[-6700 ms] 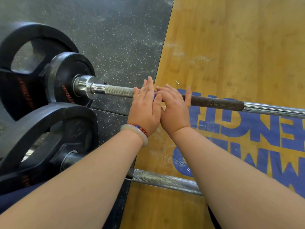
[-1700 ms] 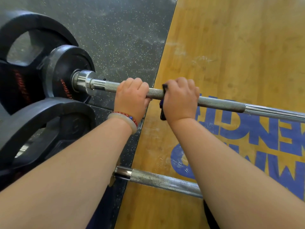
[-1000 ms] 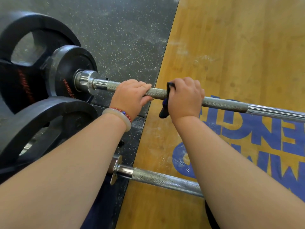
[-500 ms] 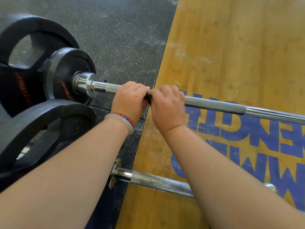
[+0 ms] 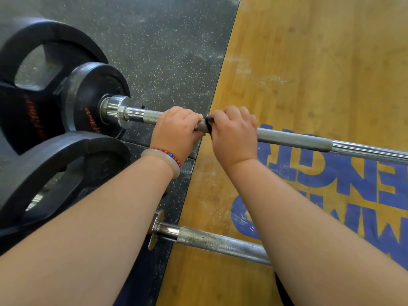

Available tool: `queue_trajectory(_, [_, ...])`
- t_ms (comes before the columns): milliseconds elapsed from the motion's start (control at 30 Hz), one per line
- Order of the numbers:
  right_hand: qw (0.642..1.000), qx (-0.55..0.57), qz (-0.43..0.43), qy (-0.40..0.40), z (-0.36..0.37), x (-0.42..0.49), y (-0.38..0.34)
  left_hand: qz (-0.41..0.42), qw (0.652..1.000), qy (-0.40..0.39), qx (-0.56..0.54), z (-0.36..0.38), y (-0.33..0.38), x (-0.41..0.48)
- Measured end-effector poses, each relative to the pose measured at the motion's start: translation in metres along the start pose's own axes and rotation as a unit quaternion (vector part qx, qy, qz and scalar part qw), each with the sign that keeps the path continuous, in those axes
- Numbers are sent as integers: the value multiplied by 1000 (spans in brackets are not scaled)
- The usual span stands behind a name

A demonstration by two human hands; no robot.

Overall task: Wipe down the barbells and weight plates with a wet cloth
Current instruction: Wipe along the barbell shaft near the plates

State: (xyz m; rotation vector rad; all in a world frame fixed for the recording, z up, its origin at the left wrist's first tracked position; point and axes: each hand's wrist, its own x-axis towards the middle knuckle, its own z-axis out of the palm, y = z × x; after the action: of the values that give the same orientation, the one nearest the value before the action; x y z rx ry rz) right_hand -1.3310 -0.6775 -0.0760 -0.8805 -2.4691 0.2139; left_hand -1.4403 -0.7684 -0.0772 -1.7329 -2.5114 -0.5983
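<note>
Two-handed wipe on far barbell [image 5: 298,140].
Shaft gripped by left hand [image 5: 176,131], cloth [image 5: 208,120] by right hand [image 5: 234,133]; near barbell [image 5: 220,244], plates [image 5: 92,96] likely pending.

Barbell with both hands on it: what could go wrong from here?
The left hand grips the barbell bare, right beside the right hand, so the cloth may skip that patch. Only a dark scrap of cloth shows at the right hand; bunched like that, it may wipe only a narrow strip.
</note>
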Motion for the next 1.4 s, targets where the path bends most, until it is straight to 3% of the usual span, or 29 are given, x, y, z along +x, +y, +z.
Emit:
queue_trajectory(167, [986,-31,151,-67,-7,13,15,-2,1000,10,20,1,0,-1])
queue_trajectory(267, [988,96,116,-45,-8,10,-6,7,1000,23,11,3,0,-2])
queue_trajectory(300, [986,110,94,-79,-8,7,-12,10,1000,20,6,3,0,-3])
queue_trajectory(367, [984,34,50,-167,-6,-1,-11,16,1000,19,-3,4,0,-5])
queue_trajectory(533, [971,-85,79,-211,-20,-11,32,-17,996,21,-80,2,8,-14])
queue_trajectory(633, [963,-114,52,-238,-21,-11,34,17,995,10,-96,4,27,-5])
queue_trajectory(700, [967,-99,56,-230,-21,-11,33,25,994,-21,-109,5,43,3])
queue_trajectory(867, [989,-15,54,-138,-21,-27,49,-84,990,-45,-106,11,59,14])
queue_trajectory(967, [990,-28,47,-132,-14,-34,54,-107,989,-43,-93,17,63,18])
queue_trajectory(1133, [992,-41,45,-107,-11,-34,53,-50,996,-14,-71,21,57,16])
queue_trajectory(1267, [990,-59,50,-120,-10,-36,50,-123,991,58,-7,10,19,9])
queue_trajectory(1400, [989,-88,66,-100,-5,-38,44,-147,988,22,28,11,32,8])
